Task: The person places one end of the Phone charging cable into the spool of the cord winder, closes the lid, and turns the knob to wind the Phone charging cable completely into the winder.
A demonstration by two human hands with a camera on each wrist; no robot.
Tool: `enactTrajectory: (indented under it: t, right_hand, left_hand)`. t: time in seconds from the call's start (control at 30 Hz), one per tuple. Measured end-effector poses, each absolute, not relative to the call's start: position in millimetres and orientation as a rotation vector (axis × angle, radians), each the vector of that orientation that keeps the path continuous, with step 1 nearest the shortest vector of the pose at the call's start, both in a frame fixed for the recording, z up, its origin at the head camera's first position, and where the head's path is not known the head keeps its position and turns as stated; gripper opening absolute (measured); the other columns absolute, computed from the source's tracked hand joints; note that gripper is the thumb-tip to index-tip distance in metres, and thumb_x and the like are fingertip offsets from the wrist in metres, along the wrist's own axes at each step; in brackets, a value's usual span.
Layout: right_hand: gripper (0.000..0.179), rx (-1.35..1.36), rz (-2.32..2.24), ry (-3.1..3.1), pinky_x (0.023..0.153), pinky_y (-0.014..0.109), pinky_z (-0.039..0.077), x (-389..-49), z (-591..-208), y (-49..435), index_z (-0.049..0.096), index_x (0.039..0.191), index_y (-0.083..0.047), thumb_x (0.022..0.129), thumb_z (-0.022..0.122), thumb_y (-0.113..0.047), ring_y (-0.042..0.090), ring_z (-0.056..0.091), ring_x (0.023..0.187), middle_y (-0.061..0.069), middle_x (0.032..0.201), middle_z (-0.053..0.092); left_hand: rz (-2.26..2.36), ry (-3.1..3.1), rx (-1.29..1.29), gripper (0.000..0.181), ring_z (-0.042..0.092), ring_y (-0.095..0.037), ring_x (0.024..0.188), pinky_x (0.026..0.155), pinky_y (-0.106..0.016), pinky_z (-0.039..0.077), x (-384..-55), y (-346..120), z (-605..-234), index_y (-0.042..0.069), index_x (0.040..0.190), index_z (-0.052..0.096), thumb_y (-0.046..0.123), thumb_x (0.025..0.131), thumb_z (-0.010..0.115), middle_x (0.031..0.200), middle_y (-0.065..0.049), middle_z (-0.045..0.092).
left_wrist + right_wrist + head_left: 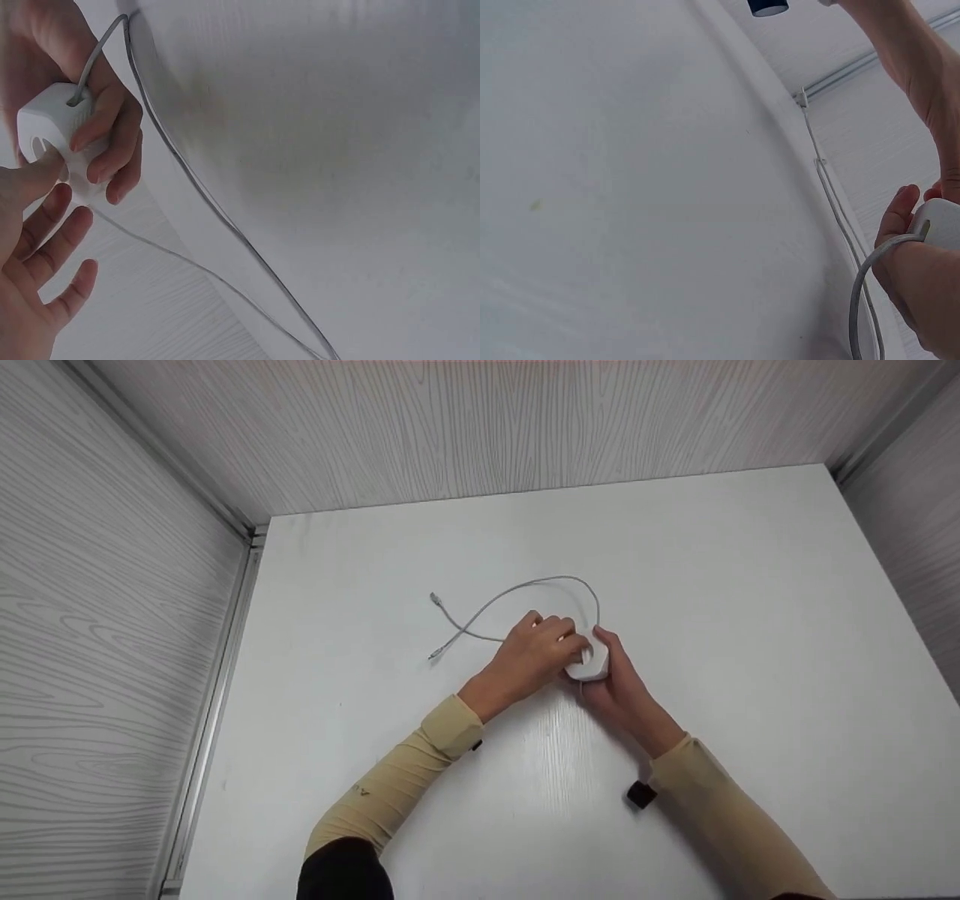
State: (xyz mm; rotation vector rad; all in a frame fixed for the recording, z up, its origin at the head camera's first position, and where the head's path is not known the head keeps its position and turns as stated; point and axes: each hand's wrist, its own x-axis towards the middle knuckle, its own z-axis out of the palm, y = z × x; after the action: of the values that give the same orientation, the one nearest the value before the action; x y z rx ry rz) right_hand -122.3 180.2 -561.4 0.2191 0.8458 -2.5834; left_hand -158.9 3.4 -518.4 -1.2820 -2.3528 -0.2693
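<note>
In my right hand (619, 682) is a white, angular cable winder (592, 666), with its fingers wrapped around the sides. My left hand (532, 656) reaches over from the left, with a digit in the winder's round recess, at a raised white grip. In the left wrist view its other fingers are loosely bent, away from the winder (56, 120). A grey cable (555, 578) comes out of slots on opposite sides of the winder. It loops over the table to two plug ends (436, 599) lying left of the hands. The right wrist view shows only part of the winder (939, 217).
The white tabletop (360, 750) has wood-grain panels (480, 427) behind it and on both sides. A small black block (641, 794) shows beside the right sleeve (720, 802). Another dark bit (477, 745) peeks out by the left cuff.
</note>
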Motion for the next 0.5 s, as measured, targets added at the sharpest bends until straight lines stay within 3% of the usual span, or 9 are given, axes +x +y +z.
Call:
enactTrajectory:
  t: [0.17,0.3,0.5]
  right_hand:
    - [0.06,0.246,-2.575,0.863,0.1,0.03,0.051,-123.7,-561.0,181.2,0.012,0.169,-0.022,0.115,0.032,-0.038,0.006,0.054,0.126,-0.005,0.154,0.046]
    - [0.062,0.213,-2.553,0.921,0.105,0.028,0.046,-122.0,-562.5,182.4,0.009,0.17,-0.022,0.115,0.033,-0.039,0.007,0.049,0.131,-0.003,0.158,0.041]
    - [0.061,0.245,-2.204,1.526,0.098,0.021,0.046,-121.3,-561.7,187.9,0.03,0.161,-0.014,0.111,0.033,-0.048,0.005,0.056,0.114,-0.006,0.136,0.056]
  left_hand:
    - [-0.228,-2.363,-1.293,0.02,0.071,-0.015,0.089,0.08,-0.034,0.052,-160.4,4.0,-517.1,0.021,0.109,0.075,0.037,0.101,0.067,0.097,0.002,0.071]
    - [-0.218,-2.366,-1.303,0.024,0.07,-0.015,0.087,0.079,-0.034,0.052,-160.6,1.5,-518.0,0.021,0.11,0.072,0.042,0.101,0.064,0.097,0.001,0.07]
    - [-0.155,-2.278,-1.396,0.024,0.069,-0.015,0.084,0.078,-0.033,0.052,-161.9,-5.5,-517.8,0.02,0.106,0.067,0.043,0.101,0.062,0.099,0.0,0.068]
